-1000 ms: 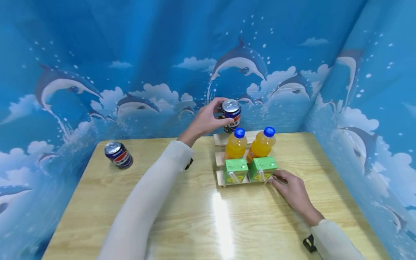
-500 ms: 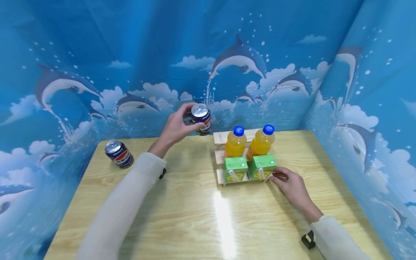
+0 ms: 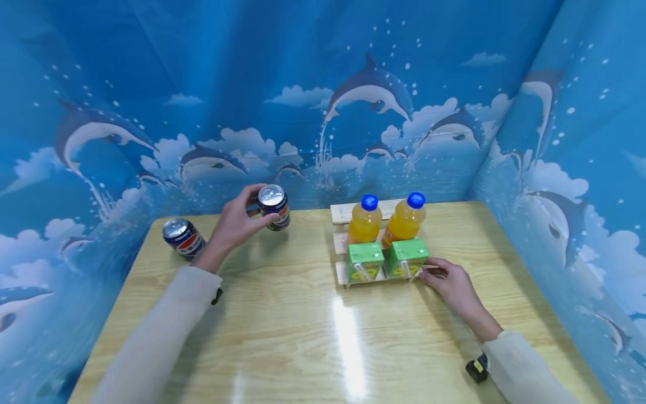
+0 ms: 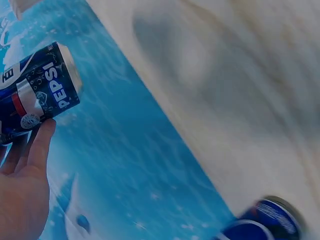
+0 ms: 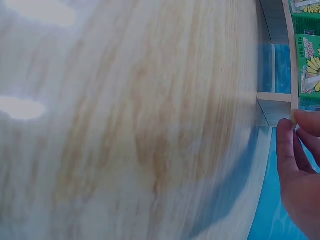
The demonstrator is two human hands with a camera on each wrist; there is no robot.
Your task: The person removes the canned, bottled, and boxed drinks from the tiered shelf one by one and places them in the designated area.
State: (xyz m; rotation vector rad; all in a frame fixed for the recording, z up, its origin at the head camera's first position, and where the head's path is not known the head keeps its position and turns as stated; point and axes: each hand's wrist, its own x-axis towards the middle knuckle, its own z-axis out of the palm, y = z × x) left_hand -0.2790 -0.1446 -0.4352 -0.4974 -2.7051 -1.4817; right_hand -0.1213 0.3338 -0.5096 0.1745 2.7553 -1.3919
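My left hand (image 3: 237, 221) grips a blue Pepsi can (image 3: 280, 216) upright over the table's back edge, thumb and fingers around its sides. PEPSI lettering on this can (image 4: 47, 92) shows in the left wrist view. To the left stands a second Pepsi can (image 3: 184, 241), slightly overlapped by my wrist. My right hand (image 3: 454, 286) pinches the front right corner of a stepped wooden rack (image 3: 342, 273). In the right wrist view, thumb and fingertips meet at the end of the rack's front board (image 5: 294, 75).
Two orange juice bottles (image 3: 365, 223) with blue caps stand on the rack's middle step. Two green drink cartons (image 3: 365, 258) with straws are on the front step. The rack's back step (image 3: 344, 213) shows behind them. A blue dolphin-print curtain (image 3: 242, 112) encloses the wooden table (image 3: 282, 314).
My left hand has carried the can leftward and down, from above the rack's back step to the table's back edge. My right hand stays at the rack's corner.
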